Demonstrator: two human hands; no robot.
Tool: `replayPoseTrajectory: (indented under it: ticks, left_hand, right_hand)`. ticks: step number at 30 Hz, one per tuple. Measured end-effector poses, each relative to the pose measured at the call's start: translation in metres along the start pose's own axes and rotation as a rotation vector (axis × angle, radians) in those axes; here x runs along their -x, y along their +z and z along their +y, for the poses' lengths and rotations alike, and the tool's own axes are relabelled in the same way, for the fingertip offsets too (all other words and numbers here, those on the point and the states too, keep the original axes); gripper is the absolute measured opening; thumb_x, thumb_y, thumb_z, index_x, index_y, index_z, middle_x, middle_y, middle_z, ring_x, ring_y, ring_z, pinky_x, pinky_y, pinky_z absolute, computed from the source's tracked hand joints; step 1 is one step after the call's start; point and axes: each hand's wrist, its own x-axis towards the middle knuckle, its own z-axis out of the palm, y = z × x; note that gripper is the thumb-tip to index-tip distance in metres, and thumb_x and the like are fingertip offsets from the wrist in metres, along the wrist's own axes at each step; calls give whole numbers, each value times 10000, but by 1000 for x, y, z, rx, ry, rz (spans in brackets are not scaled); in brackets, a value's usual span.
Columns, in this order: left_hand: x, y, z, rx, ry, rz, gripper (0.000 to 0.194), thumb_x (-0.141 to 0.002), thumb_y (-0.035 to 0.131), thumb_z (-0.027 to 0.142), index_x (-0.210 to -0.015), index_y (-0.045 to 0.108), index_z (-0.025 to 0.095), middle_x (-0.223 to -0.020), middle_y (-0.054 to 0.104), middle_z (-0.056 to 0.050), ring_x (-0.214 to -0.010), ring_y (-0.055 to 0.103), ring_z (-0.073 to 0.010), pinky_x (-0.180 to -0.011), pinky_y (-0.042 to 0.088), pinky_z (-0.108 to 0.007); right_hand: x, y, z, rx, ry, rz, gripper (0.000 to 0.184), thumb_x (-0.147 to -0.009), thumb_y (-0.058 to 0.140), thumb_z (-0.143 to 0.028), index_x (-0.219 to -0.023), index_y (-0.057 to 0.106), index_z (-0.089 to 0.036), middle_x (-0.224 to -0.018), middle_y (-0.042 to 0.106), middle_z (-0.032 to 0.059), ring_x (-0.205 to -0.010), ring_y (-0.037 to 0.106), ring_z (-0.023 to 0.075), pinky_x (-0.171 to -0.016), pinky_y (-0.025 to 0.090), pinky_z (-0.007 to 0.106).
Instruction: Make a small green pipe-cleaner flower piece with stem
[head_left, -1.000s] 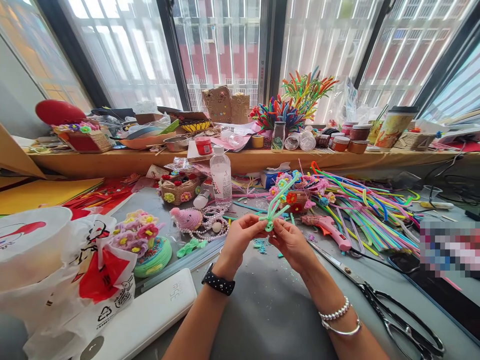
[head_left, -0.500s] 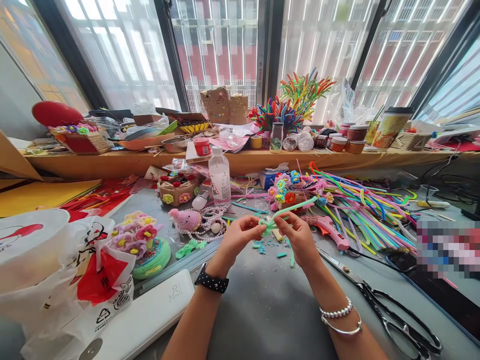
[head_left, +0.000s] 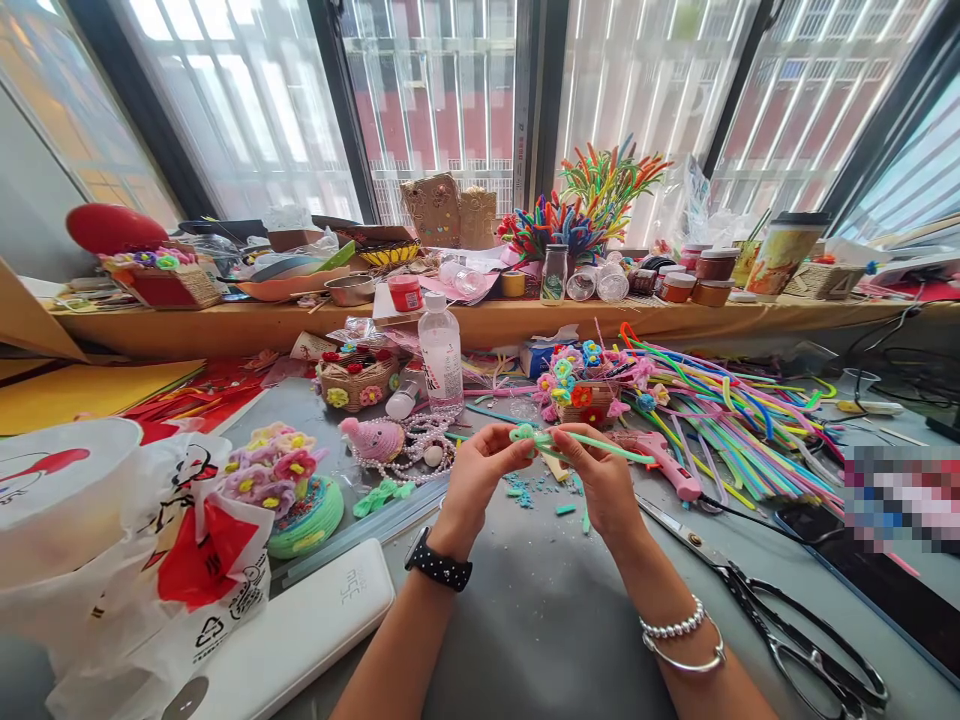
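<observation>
Between my two hands is a light green pipe cleaner point(head_left: 536, 437), looped into a small bunch at its left end, with a straight length reaching out to the right. My left hand point(head_left: 480, 475) pinches the looped end between thumb and fingers. On the other side, my right hand point(head_left: 600, 480) is closed on the pipe cleaner just right of the loops. Below the hands, blue-green clippings point(head_left: 519, 492) lie scattered on the grey table point(head_left: 525, 620). Part of the loops is hidden behind my fingers.
Large scissors point(head_left: 739, 590) lie right of my right arm, near a pink glue gun point(head_left: 671, 470) and a heap of coloured pipe cleaners point(head_left: 750, 430). A bottle point(head_left: 440, 355) stands behind my left hand. A white power bank point(head_left: 300, 640) lies at left.
The pipe cleaner's free length has swung from pointing up and right to lying nearly level, sloping slightly down. My left hand has shifted a little to the right.
</observation>
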Motion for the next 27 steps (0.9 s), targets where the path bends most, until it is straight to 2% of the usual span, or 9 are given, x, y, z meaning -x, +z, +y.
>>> replayPoseTrajectory:
  ticks: [4, 8, 13, 15, 19, 21, 27]
  left_hand:
    - [-1, -3, 2, 85, -40, 53, 266, -535, 696, 261, -742, 592, 131, -701, 611, -11, -652, 562, -96, -640, 442, -199]
    - [0, -3, 6, 113, -79, 71, 246, -521, 703, 249, -706, 594, 127, -652, 602, -5, -609, 563, -89, -575, 427, -176]
    - [3, -2, 12, 94, -75, 109, 225, -511, 705, 238, -647, 573, 117, -586, 569, 13, -547, 540, -76, -590, 444, -196]
    - [4, -2, 12, 93, -57, 122, 221, -516, 702, 236, -637, 564, 114, -580, 564, 17, -544, 536, -73, -601, 449, -199]
    - [3, 0, 9, 47, -7, 151, 234, -511, 705, 248, -631, 556, 113, -575, 569, 13, -536, 535, -80, -588, 454, -205]
    - [2, 1, 8, 28, 14, 159, 238, -506, 707, 257, -623, 554, 117, -572, 572, 12, -531, 533, -81, -584, 454, -207]
    - [2, 0, 3, 11, -7, 90, 228, -522, 699, 278, -607, 557, 122, -584, 575, 11, -544, 539, -84, -591, 455, -209]
  right_hand:
    - [0, -1, -3, -10, -23, -13, 193, -648, 612, -348, -756, 611, -188, -744, 580, 17, -701, 501, 135, -618, 380, 235]
    - [-2, -3, -5, 29, -87, -19, 156, -662, 607, -320, -746, 619, -190, -717, 557, 7, -629, 451, 101, -560, 342, 213]
    - [-3, -3, -5, -21, -141, -66, 105, -666, 608, -285, -623, 628, -191, -709, 543, -1, -707, 459, 107, -637, 341, 223]
    - [-3, -2, -3, -70, -80, -48, 127, -651, 620, -309, -620, 633, -186, -702, 536, 3, -689, 455, 103, -624, 342, 222]
    - [-4, -1, 4, -208, 157, 73, 192, -586, 662, -366, -634, 637, -182, -659, 536, -1, -596, 434, 78, -540, 336, 201]
    - [-5, 0, 7, -269, 231, 113, 205, -569, 670, -376, -641, 637, -187, -651, 544, -5, -576, 435, 72, -514, 337, 192]
    - [-7, 1, 10, -409, 278, 156, 240, -522, 698, -382, -630, 626, -180, -666, 563, -5, -570, 463, 73, -499, 351, 192]
